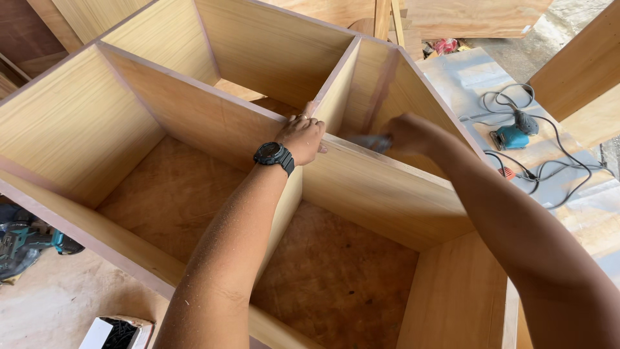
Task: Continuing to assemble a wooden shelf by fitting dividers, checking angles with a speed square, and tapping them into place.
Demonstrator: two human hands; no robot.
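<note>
A large plywood cabinet (387,194) lies on its back, split by dividers into several open compartments. My left hand (302,137), with a black wristwatch (274,156) on the wrist, rests on the top edge where two dividers cross. My right hand (407,132) reaches into the far right compartment and grips a small grey object (372,142), blurred, pressed against the divider's edge. What the object is I cannot tell.
A blue power sander (511,136) with a tangled grey cable lies on a sheet at the right. A teal power tool (29,242) sits on the floor at left. A small open box (116,333) lies at the bottom. Plywood boards lean at the top and right.
</note>
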